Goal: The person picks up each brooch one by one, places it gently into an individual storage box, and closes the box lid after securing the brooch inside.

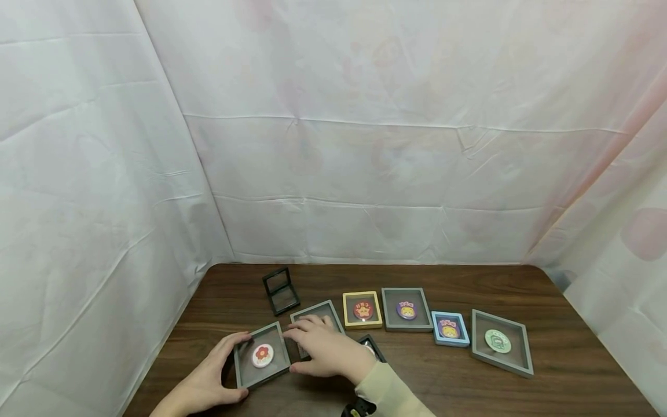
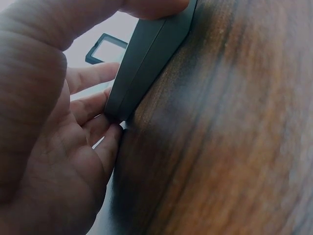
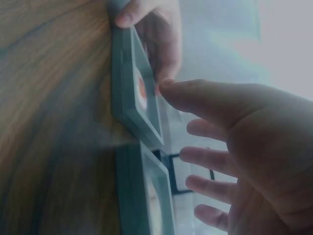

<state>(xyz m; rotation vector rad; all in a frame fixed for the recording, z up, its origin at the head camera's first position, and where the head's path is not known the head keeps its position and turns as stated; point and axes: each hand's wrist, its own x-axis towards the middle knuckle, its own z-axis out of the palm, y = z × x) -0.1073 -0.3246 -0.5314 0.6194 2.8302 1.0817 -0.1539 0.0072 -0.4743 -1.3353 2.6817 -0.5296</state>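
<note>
In the head view my left hand (image 1: 205, 376) holds a grey square display frame (image 1: 276, 339) by its left side, thumb at the near corner and fingers at the far one. Inside the frame is a white round badge (image 1: 263, 355) with a red flower. The left wrist view shows the frame's dark side wall (image 2: 142, 63) between thumb and fingers. My right hand (image 1: 328, 350) is spread over a second grey frame (image 1: 332, 310), partly covering it, its fingertips near the first frame's right edge. The right wrist view shows these fingers extended, holding nothing.
An opened black frame (image 1: 283, 296) stands behind. A black frame (image 1: 380, 352) is partly hidden by my right wrist. To the right lie a yellow frame (image 1: 363, 325), a grey frame (image 1: 406, 328), a blue frame (image 1: 450, 343) and a grey frame (image 1: 513, 366), all with badges.
</note>
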